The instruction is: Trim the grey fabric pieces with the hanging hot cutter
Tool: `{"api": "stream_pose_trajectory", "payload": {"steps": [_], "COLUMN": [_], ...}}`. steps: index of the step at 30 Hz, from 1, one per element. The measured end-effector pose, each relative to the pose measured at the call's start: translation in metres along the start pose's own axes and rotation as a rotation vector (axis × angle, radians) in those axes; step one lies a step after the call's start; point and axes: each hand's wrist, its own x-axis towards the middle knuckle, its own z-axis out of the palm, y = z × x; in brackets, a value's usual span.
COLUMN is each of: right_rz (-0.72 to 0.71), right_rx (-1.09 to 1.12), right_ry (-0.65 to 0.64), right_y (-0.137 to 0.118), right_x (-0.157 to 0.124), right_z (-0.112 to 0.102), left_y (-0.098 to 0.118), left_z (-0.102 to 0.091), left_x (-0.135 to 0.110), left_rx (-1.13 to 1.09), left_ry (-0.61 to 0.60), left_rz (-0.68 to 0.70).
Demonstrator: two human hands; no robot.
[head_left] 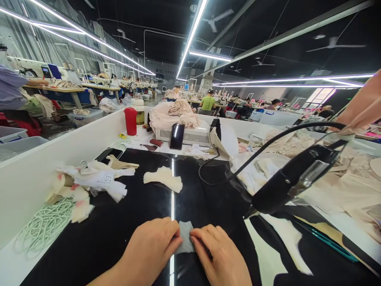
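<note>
A small pale grey fabric piece lies on the glossy black work surface, close in front of me. My left hand pinches its left edge between thumb and fingertips. On the opposite edge, the thumb and fingers of my right hand are closed on the same piece. Farther up the surface rests a cream cut fabric piece, apart from both hands. To the right of my right hand hangs a black corded hand tool, its tip pointing down-left. White pattern-like pieces lie below it.
Fabric scraps and pale green cord are piled at left. A red cup, a dark upright phone-shaped object and a white vented box stand at the back. Beige garments heap up at right, near teal-handled tools.
</note>
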Motion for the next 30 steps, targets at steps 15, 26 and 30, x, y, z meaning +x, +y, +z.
{"api": "stream_pose_trajectory", "payload": {"steps": [15,26,30], "right_rz": [0.003,0.009,-0.007], "right_rx": [-0.008,-0.021,-0.023], "right_ry": [0.022,0.038,0.063], "right_y": [-0.003,-0.005,-0.004], "right_x": [0.002,-0.001,0.002], "right_z": [0.002,0.006,0.007], "left_y": [-0.003,0.006,0.013], "left_z": [0.004,0.001,0.001], "left_x": [0.0,-0.003,-0.005], "left_rx": [0.029,0.3,0.172], "left_ry": [0.04,0.318,0.314], "left_rz": [0.027,0.331,0.46]}}
